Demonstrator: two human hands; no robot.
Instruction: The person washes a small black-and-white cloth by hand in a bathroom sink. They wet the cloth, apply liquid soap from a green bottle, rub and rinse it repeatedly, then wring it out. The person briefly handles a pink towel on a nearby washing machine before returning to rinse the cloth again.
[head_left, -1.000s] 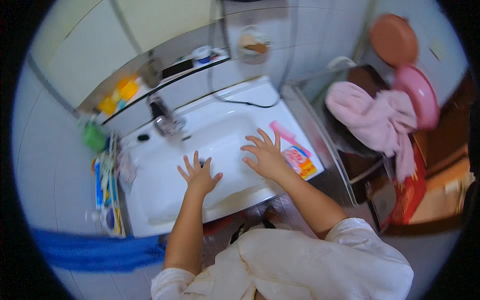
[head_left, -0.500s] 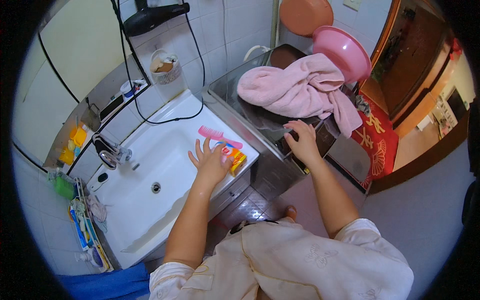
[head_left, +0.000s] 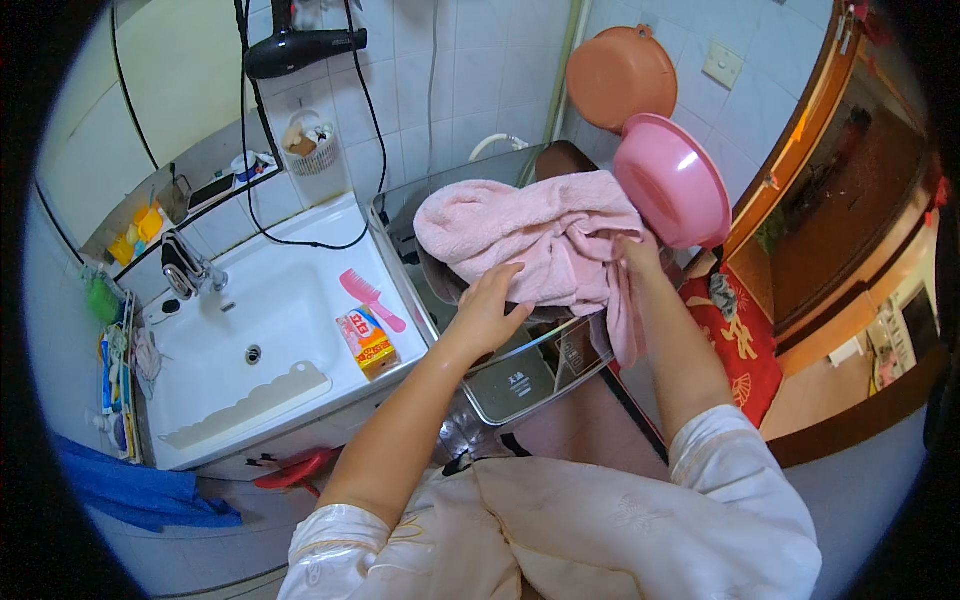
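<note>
A bunched pink towel point(head_left: 540, 235) lies on top of the washing machine point(head_left: 510, 392), one end hanging over its front. My left hand point(head_left: 488, 318) reaches the towel's near left edge with thumb and fingers apart; its fingertips are against the cloth. On the other side, my right hand point(head_left: 640, 258) is closed on the towel's upper right folds, its fingers partly hidden by the cloth. A pink comb point(head_left: 372, 300) and an orange-and-yellow box point(head_left: 367, 343) lie on the sink's right rim, left of my left forearm.
A white sink point(head_left: 300, 290) with a faucet point(head_left: 190, 268) stands on the left. Behind the towel are a pink basin point(head_left: 675, 180) and an orange basin point(head_left: 622, 78). A black hair dryer point(head_left: 305, 52) hangs on the wall, its cord looping over the sink. A red mat point(head_left: 745, 345) lies by the doorway.
Both hands have moved forward to the towel, the right one taking hold of its right folds. The view has shifted, so the sink sits further left and more of the washing machine's front shows.
</note>
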